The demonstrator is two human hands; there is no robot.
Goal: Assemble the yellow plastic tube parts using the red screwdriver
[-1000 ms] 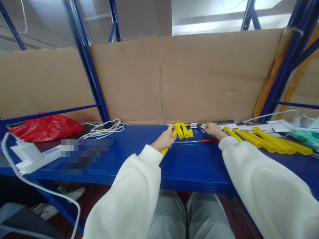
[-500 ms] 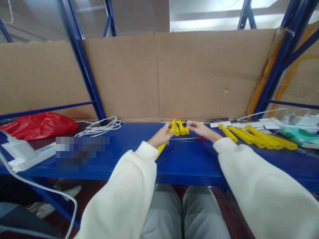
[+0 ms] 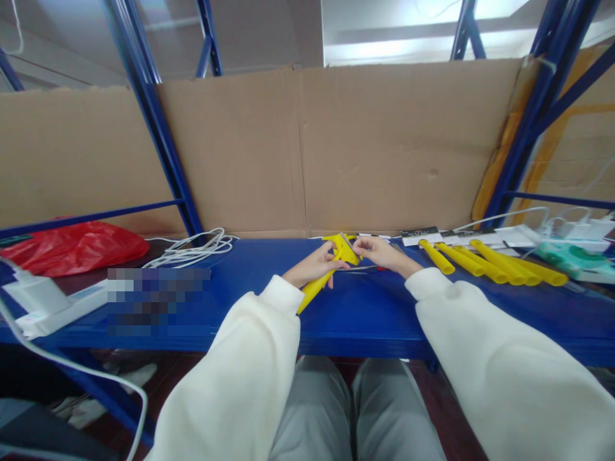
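My left hand (image 3: 321, 264) is wrapped round a yellow tool-like part (image 3: 316, 289), whose tube-shaped handle points down toward the front edge of the blue table (image 3: 369, 320). The part's wider yellow head shows between my two hands. At the right side of that head is my right hand (image 3: 375, 251), its thumb and fingertips pinched together; what they hold, if anything, is too small to make out. A thin metal rod lies on the table just below the hands, partly hidden by them.
Several yellow tubes (image 3: 504, 269) lie on the right, beside white papers and a green-white packet (image 3: 571, 257). At the left are a coiled white cable (image 3: 206, 246), a red plastic bag (image 3: 81, 246) and a power strip (image 3: 72, 307). Cardboard (image 3: 230, 153) stands behind.
My right hand has moved left to the yellow head, and its fingers have closed. The yellow part in my left hand has turned. The view has shifted slightly.
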